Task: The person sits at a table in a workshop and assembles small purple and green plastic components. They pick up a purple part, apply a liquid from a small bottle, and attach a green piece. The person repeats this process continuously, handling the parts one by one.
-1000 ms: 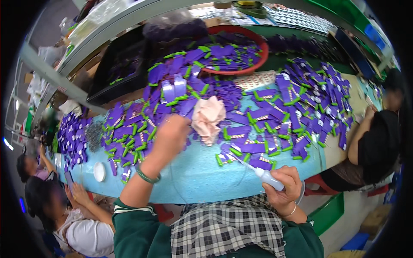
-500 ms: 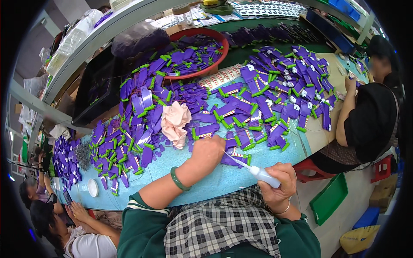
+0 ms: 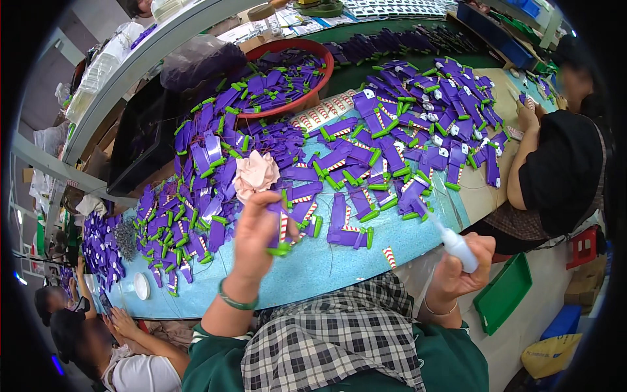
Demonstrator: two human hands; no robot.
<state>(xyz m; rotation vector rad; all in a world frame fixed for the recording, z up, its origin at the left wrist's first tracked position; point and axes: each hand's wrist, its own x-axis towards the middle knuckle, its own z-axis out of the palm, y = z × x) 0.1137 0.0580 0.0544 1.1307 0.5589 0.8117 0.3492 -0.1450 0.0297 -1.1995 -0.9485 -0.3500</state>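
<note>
- Nearest the camera, the right hand [image 3: 460,271] sits low at the near edge of the blue table [image 3: 307,277], wrist cocked back and a thin bracelet on it. Its fingers are curled tight around a small white squeeze bottle [image 3: 456,246], whose slim nozzle slants up and to the left, toward the table.
- The left hand [image 3: 256,232] is raised above the near part of the table, forearm coming up from the green sleeve with a green bangle [image 3: 236,302] at the wrist. Its fingers are closed in a pinch around a purple piece with a green clip [image 3: 279,236] and a red-and-white striped strip on it; the piece hangs at the fingertips just over the table's surface.
- Just beyond the left hand, on the table, lies a crumpled pink cloth [image 3: 255,173], ringed by loose purple-and-green pieces.
- To the right of the cloth, a broad heap of purple pieces [image 3: 405,130] covers the middle of the table.
- Further back from the cloth, a red basin [image 3: 302,98] holds more of the same pieces.
- At the table's right end, another person in black [image 3: 562,173] leans in, hands on the surface.
</note>
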